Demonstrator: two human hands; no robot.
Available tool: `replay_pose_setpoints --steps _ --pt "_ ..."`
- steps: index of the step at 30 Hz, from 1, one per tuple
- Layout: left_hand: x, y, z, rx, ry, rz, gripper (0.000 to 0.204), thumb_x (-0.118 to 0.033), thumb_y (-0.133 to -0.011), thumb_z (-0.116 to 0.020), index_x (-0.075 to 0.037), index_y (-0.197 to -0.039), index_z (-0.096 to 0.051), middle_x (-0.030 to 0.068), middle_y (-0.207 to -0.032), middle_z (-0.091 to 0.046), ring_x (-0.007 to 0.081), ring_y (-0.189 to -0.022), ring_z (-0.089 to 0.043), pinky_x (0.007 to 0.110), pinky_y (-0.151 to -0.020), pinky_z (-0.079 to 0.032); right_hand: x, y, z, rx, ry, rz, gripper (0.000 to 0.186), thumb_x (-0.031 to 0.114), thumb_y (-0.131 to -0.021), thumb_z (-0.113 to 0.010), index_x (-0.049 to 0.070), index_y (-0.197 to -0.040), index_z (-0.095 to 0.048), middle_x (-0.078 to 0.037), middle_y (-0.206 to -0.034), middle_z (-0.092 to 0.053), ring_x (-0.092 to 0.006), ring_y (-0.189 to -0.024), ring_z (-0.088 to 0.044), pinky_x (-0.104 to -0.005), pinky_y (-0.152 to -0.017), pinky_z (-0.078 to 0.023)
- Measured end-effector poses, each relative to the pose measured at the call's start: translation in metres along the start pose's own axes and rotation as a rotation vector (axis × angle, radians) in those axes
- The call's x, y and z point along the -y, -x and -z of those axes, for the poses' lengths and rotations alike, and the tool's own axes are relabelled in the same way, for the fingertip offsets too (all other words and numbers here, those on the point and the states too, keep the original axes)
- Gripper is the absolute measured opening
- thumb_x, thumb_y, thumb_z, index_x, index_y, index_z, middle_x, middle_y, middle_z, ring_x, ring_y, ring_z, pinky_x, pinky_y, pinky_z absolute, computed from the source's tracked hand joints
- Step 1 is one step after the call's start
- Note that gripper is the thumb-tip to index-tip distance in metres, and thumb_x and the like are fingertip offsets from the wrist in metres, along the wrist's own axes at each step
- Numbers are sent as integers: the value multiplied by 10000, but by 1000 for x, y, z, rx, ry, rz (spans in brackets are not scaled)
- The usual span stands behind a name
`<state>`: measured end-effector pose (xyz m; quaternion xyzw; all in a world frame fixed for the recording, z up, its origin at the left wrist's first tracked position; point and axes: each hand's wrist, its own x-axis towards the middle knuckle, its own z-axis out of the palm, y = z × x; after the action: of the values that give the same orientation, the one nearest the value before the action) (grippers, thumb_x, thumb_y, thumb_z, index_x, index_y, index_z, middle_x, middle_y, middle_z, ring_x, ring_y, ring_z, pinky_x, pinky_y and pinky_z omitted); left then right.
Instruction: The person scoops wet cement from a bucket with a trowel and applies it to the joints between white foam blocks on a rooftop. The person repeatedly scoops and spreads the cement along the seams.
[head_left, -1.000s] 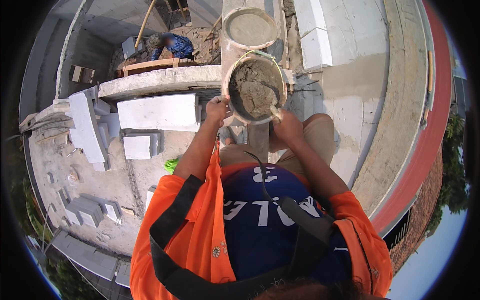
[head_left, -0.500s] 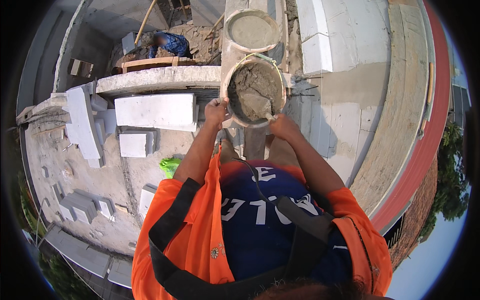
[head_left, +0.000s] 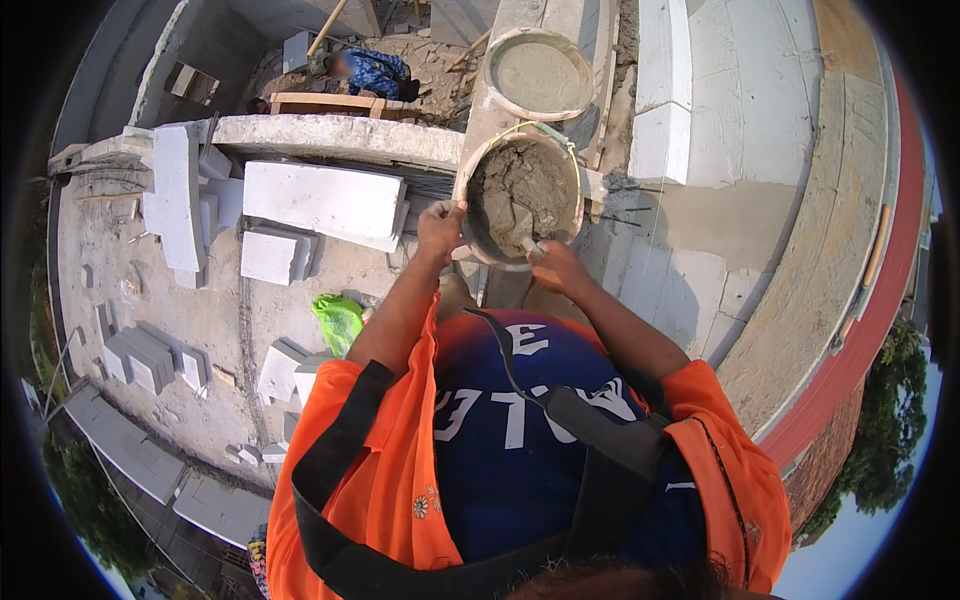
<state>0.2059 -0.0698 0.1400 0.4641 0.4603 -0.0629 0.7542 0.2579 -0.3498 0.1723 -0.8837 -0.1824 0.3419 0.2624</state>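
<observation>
My left hand is closed on the left rim of a round bucket of grey mortar. My right hand grips the handle of a trowel at the bucket's near side, and the blade lies partly buried in the mortar. A thin yellow-green handle arches over the bucket's far side, which rests on a concrete ledge. Just beyond it stands a second round bucket with smooth, paler grey contents.
A co-worker in blue camouflage bends in the rubble-floored space below, behind a concrete wall edge. White blocks lie on the left slab, near a green plastic bag. A white block wall and red strip run along the right.
The trowel has moved from the bucket's right side toward its lower middle, sinking deeper into the mortar, with my right hand shifting leftward along the rim. The view has shifted slightly.
</observation>
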Motion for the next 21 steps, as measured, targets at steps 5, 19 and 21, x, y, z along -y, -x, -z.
replay_pose_setpoints --steps 5,19,21 --pt "2 1 -4 -67 -48 -34 245 -271 -1024 -754 -32 -1060 -715 4 -804 -648 110 -671 -615 324 -595 -611 25 4 44 245 -294 -208 273 326 -1036 -686 53 -1052 -675 -42 -718 -614 -101 -508 -545 -318 -445 -417" --pt "-9 11 -12 -75 -100 38 248 -295 -1055 -715 -57 -1093 -657 33 -925 -706 135 -790 -696 359 -694 -648 -25 6 75 13 -258 -84 384 383 -959 -744 20 -1076 -703 -223 -909 -714 -352 -818 -693 -443 -777 -541" --pt "-11 11 -15 -61 -105 35 247 -303 -1058 -712 -65 -1082 -651 31 -923 -705 136 -793 -699 364 -705 -652 -30 6 80 -26 -284 -113 381 384 -950 -745 38 -1107 -712 -222 -939 -728 -377 -868 -707 -457 -804 -546"
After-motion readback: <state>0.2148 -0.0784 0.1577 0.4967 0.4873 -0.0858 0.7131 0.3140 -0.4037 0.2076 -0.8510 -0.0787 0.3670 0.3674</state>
